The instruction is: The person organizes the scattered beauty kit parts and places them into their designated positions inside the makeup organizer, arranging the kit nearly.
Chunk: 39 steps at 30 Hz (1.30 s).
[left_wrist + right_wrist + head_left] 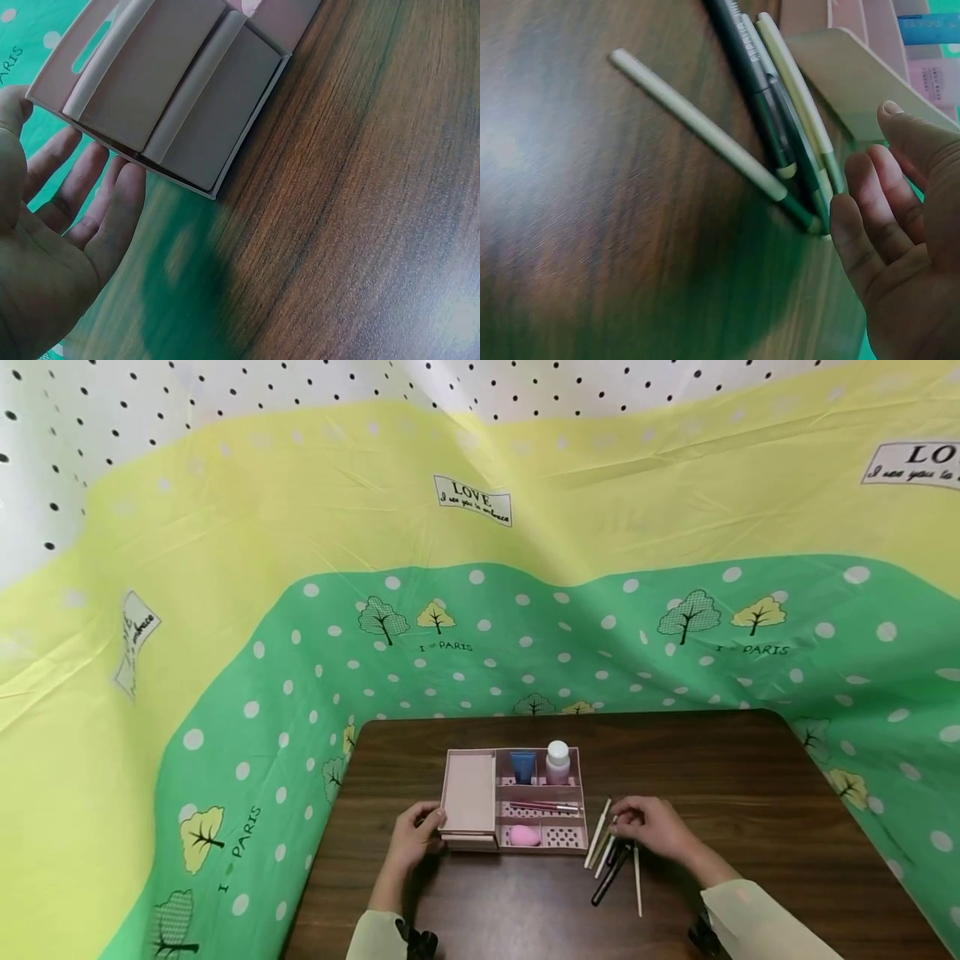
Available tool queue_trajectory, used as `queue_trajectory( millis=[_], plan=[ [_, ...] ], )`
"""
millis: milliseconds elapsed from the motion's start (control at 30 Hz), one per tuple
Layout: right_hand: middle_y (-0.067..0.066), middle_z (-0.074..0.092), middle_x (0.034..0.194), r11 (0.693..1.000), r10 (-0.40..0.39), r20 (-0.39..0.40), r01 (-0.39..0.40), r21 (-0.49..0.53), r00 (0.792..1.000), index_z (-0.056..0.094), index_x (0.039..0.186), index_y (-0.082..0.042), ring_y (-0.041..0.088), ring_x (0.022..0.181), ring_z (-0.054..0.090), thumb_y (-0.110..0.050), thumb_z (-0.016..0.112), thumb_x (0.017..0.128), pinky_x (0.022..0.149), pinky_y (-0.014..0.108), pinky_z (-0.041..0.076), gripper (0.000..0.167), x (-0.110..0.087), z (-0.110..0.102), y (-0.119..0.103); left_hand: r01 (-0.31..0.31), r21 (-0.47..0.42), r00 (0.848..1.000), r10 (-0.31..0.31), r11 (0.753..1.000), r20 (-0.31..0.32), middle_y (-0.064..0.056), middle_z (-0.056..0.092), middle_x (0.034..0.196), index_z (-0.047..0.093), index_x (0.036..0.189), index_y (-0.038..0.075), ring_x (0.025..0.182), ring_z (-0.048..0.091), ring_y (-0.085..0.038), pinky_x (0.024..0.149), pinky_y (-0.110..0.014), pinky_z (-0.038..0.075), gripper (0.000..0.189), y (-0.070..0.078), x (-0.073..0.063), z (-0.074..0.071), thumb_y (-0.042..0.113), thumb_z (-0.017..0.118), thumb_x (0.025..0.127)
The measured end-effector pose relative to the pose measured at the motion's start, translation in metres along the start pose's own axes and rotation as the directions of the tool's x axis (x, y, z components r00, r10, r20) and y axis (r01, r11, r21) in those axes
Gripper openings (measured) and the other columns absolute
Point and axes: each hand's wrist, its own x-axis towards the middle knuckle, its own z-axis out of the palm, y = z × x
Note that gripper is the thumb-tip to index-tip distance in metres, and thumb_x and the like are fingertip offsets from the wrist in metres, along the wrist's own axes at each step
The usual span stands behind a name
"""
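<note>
A pink desk organizer [470, 793] stands on the table, with two drawer fronts [214, 105] visible in the left wrist view. My left hand [417, 833] rests at its left side, fingertips [135, 176] against the side wall near the drawers. To the right of the organizer lies a loose bunch of slim sticks and pens: a black pen [611, 878], a white stick [638, 885] set apart at an angle, and more pale ones. Just over their far ends is my right hand [656, 827], its fingers loosely bent and thumb apart, holding nothing in the right wrist view.
In the organizer's compartments are a blue tube [522, 767], a white-capped bottle [557, 764], slim red sticks [543, 807] and a pink sponge [524, 836]. A green and yellow patterned curtain [480, 635] hangs behind and beside the dark wooden table [750, 827].
</note>
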Motion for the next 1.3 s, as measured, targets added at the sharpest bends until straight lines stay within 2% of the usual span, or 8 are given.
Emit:
queue_trajectory(
  millis=[167,300,633,733,933,1100,1300],
  plan=[
    [0.002,0.067,0.083,1.0,0.005,-0.012,-0.005,0.007,1.0,0.07,0.108,0.003,0.004,0.067,0.057,-0.008,0.082,0.086,0.058,0.02,0.05,0.027,-0.009,0.001,0.01,0.003,0.001,1.0,-0.003,1.0,-0.002,-0.006,0.064,0.098,0.068,0.12,-0.005,0.082,0.065,-0.015,0.072,-0.053,0.065,0.032,0.0,0.001,-0.001,0.018,0.071,0.097],
    [0.001,0.067,0.082,0.999,0.042,-0.024,-0.042,0.006,0.999,0.07,0.107,0.001,0.004,0.066,0.057,-0.01,0.083,0.084,0.058,0.02,0.049,0.029,-0.015,0.002,0.018,0.01,0.006,1.0,-0.01,1.0,0.002,-0.004,0.063,0.098,0.068,0.121,-0.004,0.082,0.064,-0.014,0.074,-0.056,0.065,0.031,-0.001,0.002,-0.001,0.017,0.069,0.099],
    [-0.003,0.067,0.08,0.995,0.093,-0.053,-0.095,-0.036,0.994,0.072,0.102,-0.004,0.002,0.064,0.056,-0.014,0.086,0.081,0.057,0.02,0.048,0.028,-0.024,0.007,0.028,0.005,0.007,1.0,-0.005,1.0,0.002,-0.006,0.062,0.097,0.068,0.119,-0.005,0.08,0.065,-0.014,0.071,-0.052,0.066,0.031,0.001,0.0,-0.001,0.017,0.071,0.097],
    [-0.004,0.067,0.079,0.99,0.123,-0.062,-0.127,-0.061,0.99,0.072,0.1,-0.006,0.003,0.065,0.056,-0.015,0.087,0.079,0.058,0.02,0.047,0.027,-0.026,0.009,0.029,0.005,0.013,1.0,-0.005,1.0,0.004,-0.006,0.062,0.097,0.068,0.119,-0.005,0.079,0.065,-0.015,0.071,-0.053,0.065,0.031,0.002,-0.001,-0.001,0.018,0.071,0.097],
    [-0.002,0.065,0.077,0.983,0.139,-0.106,-0.15,-0.106,0.985,0.072,0.094,-0.007,0.005,0.066,0.055,-0.006,0.085,0.077,0.058,0.021,0.045,0.022,-0.028,0.01,0.026,0.002,0.013,1.0,-0.002,1.0,0.01,-0.005,0.062,0.096,0.068,0.119,-0.005,0.079,0.065,-0.014,0.07,-0.052,0.065,0.032,0.001,0.0,-0.001,0.018,0.071,0.097],
    [-0.003,0.065,0.077,0.977,0.15,-0.129,-0.167,-0.134,0.98,0.072,0.093,-0.007,0.003,0.066,0.054,-0.006,0.085,0.076,0.058,0.021,0.045,0.022,-0.028,0.011,0.027,0.005,0.005,1.0,-0.005,1.0,0.006,-0.005,0.062,0.096,0.069,0.118,-0.004,0.079,0.066,-0.015,0.07,-0.051,0.065,0.031,0.0,0.0,-0.001,0.017,0.071,0.096],
    [-0.001,0.067,0.075,0.971,0.206,-0.148,-0.221,-0.091,0.967,0.071,0.097,-0.003,0.006,0.055,0.057,-0.006,0.085,0.076,0.049,0.021,0.049,0.025,-0.027,0.011,0.024,0.015,0.019,1.0,-0.015,1.0,0.003,-0.005,0.062,0.097,0.068,0.119,-0.004,0.08,0.065,-0.014,0.071,-0.051,0.066,0.031,0.0,0.0,-0.001,0.018,0.07,0.097]
  ],
)
